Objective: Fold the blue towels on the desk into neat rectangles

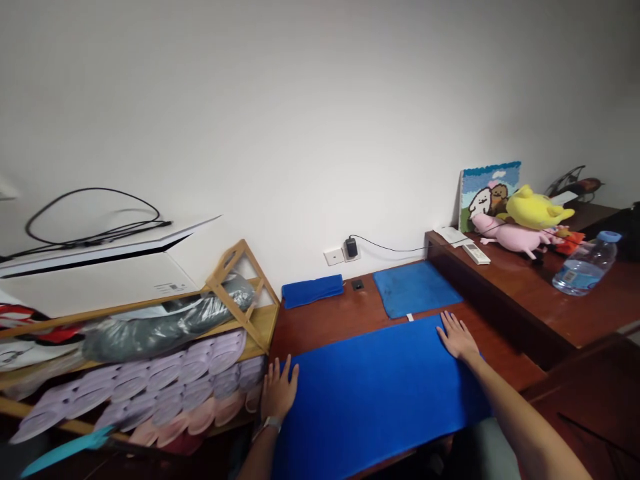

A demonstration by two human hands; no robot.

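Observation:
A large blue cloth point(370, 387) lies spread flat over the brown wooden desk point(320, 327), its near edge reaching the desk's front. My left hand point(279, 390) rests at the cloth's left edge, fingers stretched out and slightly spread. At the far right corner of the cloth, my right hand point(457, 337) lies flat with its fingers extended. Behind the big cloth are a folded blue cloth point(313, 291) by the wall on the left and a smaller blue cloth point(417, 289), laid flat, on the right.
To the left stands a wooden rack point(250, 320) with rows of lilac slippers point(165, 377) and a white box point(115, 277) on top. On the raised right surface are a water bottle point(585, 267), plush toys point(515, 235) and a remote point(476, 254). A charger point(351, 247) is plugged into the wall.

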